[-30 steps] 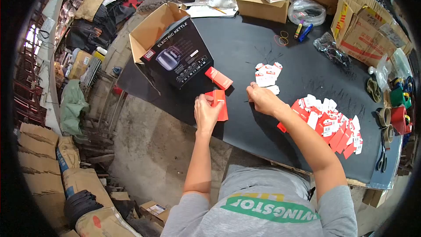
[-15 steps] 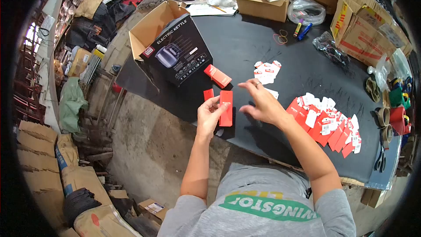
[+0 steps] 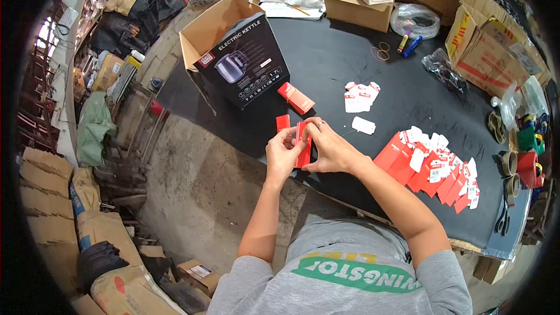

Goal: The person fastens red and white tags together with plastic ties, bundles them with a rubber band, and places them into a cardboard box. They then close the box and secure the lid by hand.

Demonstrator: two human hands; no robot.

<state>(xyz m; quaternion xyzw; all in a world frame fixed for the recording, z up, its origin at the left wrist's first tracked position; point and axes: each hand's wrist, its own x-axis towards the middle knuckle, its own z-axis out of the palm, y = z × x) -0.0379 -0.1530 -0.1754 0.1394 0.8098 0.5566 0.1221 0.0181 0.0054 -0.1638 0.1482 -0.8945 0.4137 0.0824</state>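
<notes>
My left hand (image 3: 282,153) and my right hand (image 3: 328,149) both grip a small red card sleeve (image 3: 303,144) above the near edge of the black table (image 3: 350,64). Another red piece (image 3: 283,122) lies just behind my left hand. A flat red packet (image 3: 296,98) rests next to the electric kettle box (image 3: 243,70). To the right lies a spread of red and white tags (image 3: 434,166). A small stack of white tags (image 3: 361,97) and one single white tag (image 3: 363,125) sit beyond my right hand.
Cardboard boxes (image 3: 357,0) and a larger carton (image 3: 487,52) line the far side. Rubber bands (image 3: 380,53), markers (image 3: 407,45), plastic bags (image 3: 445,70), tape rolls (image 3: 512,160) and scissors (image 3: 502,217) lie toward the right edge. Sacks and clutter fill the floor at left.
My right hand has come back from the white tags to the red sleeve and now grips it together with my left hand. The view has shifted slightly.
</notes>
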